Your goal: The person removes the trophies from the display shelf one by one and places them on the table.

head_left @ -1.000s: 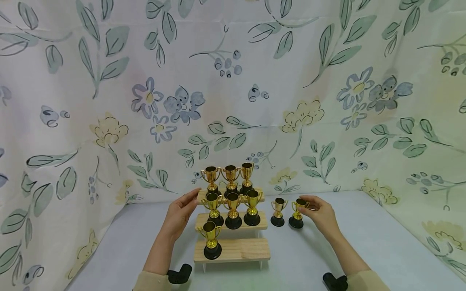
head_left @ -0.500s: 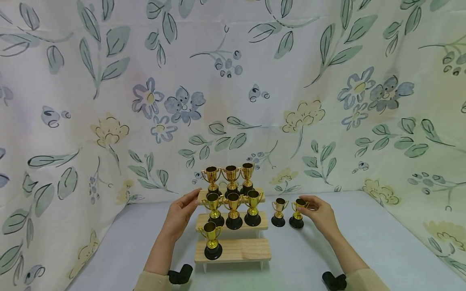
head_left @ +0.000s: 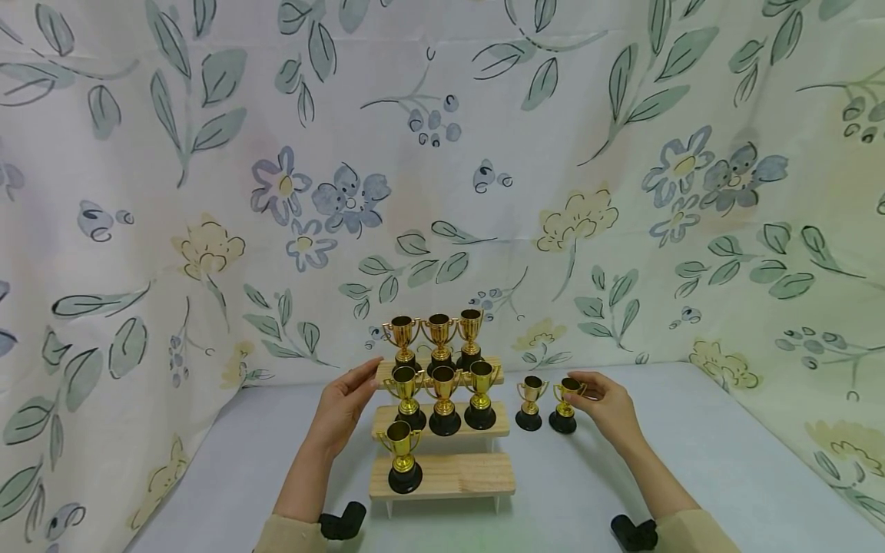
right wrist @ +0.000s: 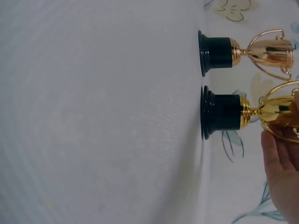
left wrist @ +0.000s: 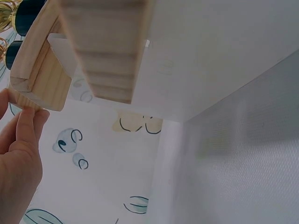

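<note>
My right hand (head_left: 608,403) pinches gold trophy (head_left: 565,408) up at cup, likely because top is easy to grab. Trophy upright, base on table (head_left: 553,499), right of shelves. My left hand (head_left: 342,407), fingers nearly straight, touches left end of top shelf (head_left: 384,375), maybe to keep it still. Lone trophy (head_left: 403,461) sits at left end of bottom shelf (head_left: 470,472); bare wood runs to right edge. Neighbor trophy (head_left: 529,405) stands near, inner side; outer side has open table.
</note>
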### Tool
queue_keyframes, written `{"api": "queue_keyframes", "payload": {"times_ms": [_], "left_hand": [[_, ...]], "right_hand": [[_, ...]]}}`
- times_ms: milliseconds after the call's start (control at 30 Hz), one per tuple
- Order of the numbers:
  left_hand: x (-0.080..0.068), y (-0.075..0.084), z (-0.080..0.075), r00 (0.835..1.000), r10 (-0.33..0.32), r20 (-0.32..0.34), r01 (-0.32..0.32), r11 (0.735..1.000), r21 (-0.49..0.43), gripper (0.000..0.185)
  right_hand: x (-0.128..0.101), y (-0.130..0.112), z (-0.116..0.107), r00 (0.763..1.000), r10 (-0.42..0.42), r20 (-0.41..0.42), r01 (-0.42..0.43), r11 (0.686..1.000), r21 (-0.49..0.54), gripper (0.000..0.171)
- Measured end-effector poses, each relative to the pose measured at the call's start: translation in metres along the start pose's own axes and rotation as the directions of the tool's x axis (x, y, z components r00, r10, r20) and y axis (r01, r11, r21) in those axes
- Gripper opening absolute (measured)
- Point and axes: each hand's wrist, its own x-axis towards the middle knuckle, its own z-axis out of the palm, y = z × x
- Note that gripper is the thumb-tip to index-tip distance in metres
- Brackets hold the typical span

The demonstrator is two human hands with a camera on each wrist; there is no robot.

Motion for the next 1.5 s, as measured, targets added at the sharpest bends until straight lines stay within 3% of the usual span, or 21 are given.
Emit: {"api": "queue_keyframes", "payload": {"times_ms": [967,1400,1500], "left_hand": [[0.0014,0.0010,0.0003,1.000,0.005,0.003,-0.005,1.000,0.016,0.052],[0.0015,-0.0012,-0.0004,1.000,-0.002,-0.001,0.002,1.000,0.016,0.052],[0.0016,-0.0013,-0.0002,1.000,-0.005,-0.001,0.005,1.000,0.015,0.052]], "right_hand": [[0.0006,0.0014,-0.0004,1.000,0.002,0.024,-0.002,1.000,0.001,0.050],[0.0003,-0.0009,-0.0021,1.000,0.023,0.012,-0.023,1.000,0.007,0.057],[-0.0011,-0.0025,-0.0021,1.000,0.007,-0.023,-0.007,1.000,0.000,0.057]]}}
